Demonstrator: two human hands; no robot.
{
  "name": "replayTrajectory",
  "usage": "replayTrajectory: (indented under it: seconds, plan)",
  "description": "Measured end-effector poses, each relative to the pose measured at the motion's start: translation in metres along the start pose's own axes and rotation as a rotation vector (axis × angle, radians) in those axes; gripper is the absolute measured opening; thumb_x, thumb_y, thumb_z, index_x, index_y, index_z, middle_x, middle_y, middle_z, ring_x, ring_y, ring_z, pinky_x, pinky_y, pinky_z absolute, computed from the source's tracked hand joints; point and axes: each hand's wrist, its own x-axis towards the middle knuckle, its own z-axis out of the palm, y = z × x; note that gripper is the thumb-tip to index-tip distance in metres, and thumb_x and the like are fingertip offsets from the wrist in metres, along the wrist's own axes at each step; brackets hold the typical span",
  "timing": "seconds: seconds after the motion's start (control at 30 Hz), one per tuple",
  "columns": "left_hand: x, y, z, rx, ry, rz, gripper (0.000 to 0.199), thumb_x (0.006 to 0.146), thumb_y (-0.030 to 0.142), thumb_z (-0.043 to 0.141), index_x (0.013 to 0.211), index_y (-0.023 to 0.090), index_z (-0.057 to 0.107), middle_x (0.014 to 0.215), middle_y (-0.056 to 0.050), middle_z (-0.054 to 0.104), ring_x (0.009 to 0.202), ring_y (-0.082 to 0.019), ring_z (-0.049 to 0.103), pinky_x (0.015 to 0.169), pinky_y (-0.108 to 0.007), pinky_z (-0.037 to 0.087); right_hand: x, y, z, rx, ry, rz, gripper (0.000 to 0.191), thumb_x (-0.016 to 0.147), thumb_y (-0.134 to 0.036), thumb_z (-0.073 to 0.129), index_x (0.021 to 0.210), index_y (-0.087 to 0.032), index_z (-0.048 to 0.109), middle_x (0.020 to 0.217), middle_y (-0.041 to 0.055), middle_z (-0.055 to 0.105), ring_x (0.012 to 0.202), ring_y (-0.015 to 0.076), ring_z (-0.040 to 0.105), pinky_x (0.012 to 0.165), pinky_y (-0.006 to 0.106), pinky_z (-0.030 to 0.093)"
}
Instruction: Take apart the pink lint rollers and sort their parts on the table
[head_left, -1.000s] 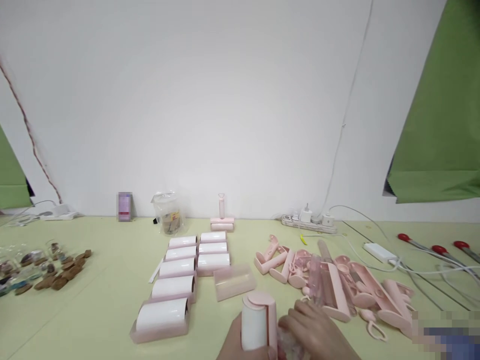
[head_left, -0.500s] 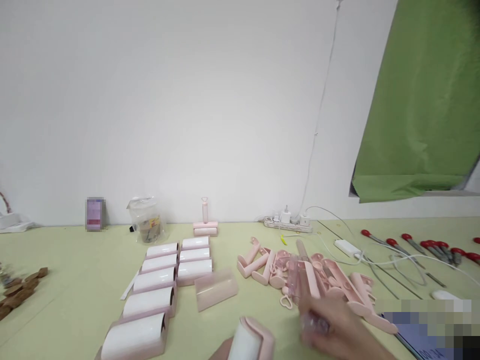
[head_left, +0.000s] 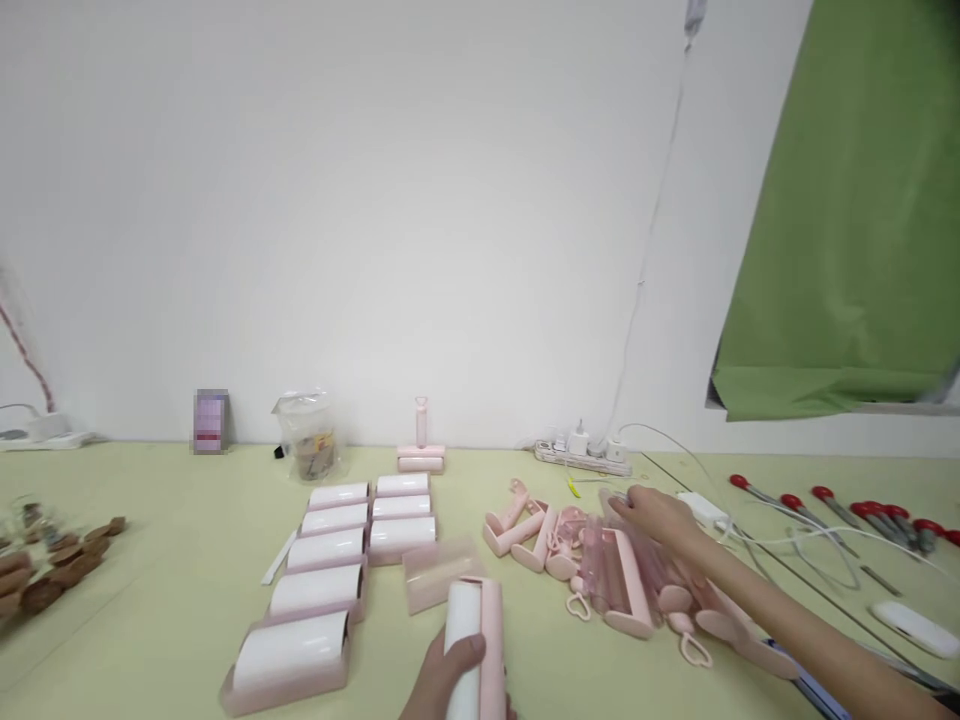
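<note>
Left hand at six o'clock: grip wrapped round a white roll in its pink casing. Probably light and stiff; the glossy face may slip, so hold the casing. Right hand, four o'clock, above jumbled pink parts; its pinch, I cannot tell. A translucent sleeve crowds the roll's eleven o'clock.

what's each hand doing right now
Left hand: closed, holding a white roll in a pink holder.
Right hand: at the pink parts; grip cannot be told.
</note>
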Motion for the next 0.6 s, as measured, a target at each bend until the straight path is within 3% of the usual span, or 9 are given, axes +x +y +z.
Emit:
replayTrajectory:
  seconds: [0.13, 0.23, 0.27, 0.33, 0.43, 0.6]
  plan:
    - [0.0, 0.005, 0.004, 0.054, -0.103, 0.139, 0.07, 0.053, 0.045, 0.072, 0.105, 0.017, 0.036, 0.067, -0.003, 0.06, 0.057, -0.022, 0.061, 0.054, -0.035, 0.046, -0.015, -0.019, -0.016, 0.068, 0.09, -0.148, 0.037, 0.08, -0.049, 0.034, 0.055, -0.023, 0.039, 0.055, 0.0031, 0.054, 0.057, 0.0223, 0.055, 0.051, 0.031, 0.037]
    - [-0.005, 0.011, 0.007, 0.07, -0.123, 0.181, 0.069, 0.055, 0.04, 0.072, 0.107, 0.02, 0.032, 0.079, -0.006, 0.062, 0.065, -0.023, 0.062, 0.056, -0.034, 0.046, -0.043, -0.042, -0.03, 0.239, 0.165, -0.292, 0.047, 0.087, -0.047, 0.011, 0.068, -0.022, 0.046, 0.072, 0.0032, 0.058, 0.068, 0.0179, 0.057, 0.058, 0.028, 0.042]
    - [-0.006, 0.012, 0.008, 0.085, -0.125, 0.194, 0.068, 0.056, 0.039, 0.071, 0.107, 0.02, 0.032, 0.079, -0.006, 0.062, 0.065, -0.022, 0.062, 0.057, -0.033, 0.046, -0.055, -0.051, -0.031, 0.378, 0.148, -0.336, 0.046, 0.088, -0.047, 0.012, 0.074, -0.022, 0.049, 0.069, 0.0021, 0.058, 0.062, 0.0167, 0.057, 0.055, 0.027, 0.043]
    - [-0.009, 0.013, 0.01, 0.14, -0.112, 0.21, 0.064, 0.057, 0.038, 0.07, 0.105, 0.019, 0.033, 0.073, -0.004, 0.061, 0.059, -0.019, 0.061, 0.056, -0.032, 0.046, -0.084, -0.068, -0.027, 0.681, -0.015, -0.36, 0.045, 0.087, -0.05, 0.018, 0.085, -0.023, 0.055, 0.052, -0.0012, 0.054, 0.044, 0.015, 0.051, 0.039, 0.024, 0.039]
    - [-0.009, 0.011, 0.013, 0.217, -0.07, 0.251, 0.055, 0.056, 0.037, 0.071, 0.096, 0.018, 0.038, 0.064, 0.001, 0.056, 0.055, -0.016, 0.057, 0.054, -0.031, 0.046, -0.125, -0.087, -0.011, 1.013, -0.209, -0.389, 0.036, 0.082, -0.049, 0.039, 0.071, -0.022, 0.06, 0.048, -0.0007, 0.055, 0.043, 0.0143, 0.054, 0.043, 0.024, 0.044]
    - [-0.007, 0.004, 0.014, 0.261, -0.086, 0.275, 0.046, 0.057, 0.033, 0.07, 0.092, 0.018, 0.043, 0.069, 0.002, 0.051, 0.061, -0.016, 0.056, 0.052, -0.031, 0.048, -0.154, -0.092, 0.006, 1.126, -0.273, -0.346, 0.027, 0.077, -0.045, 0.051, 0.067, -0.022, 0.06, 0.053, -0.0009, 0.058, 0.049, 0.0148, 0.057, 0.051, 0.025, 0.048]
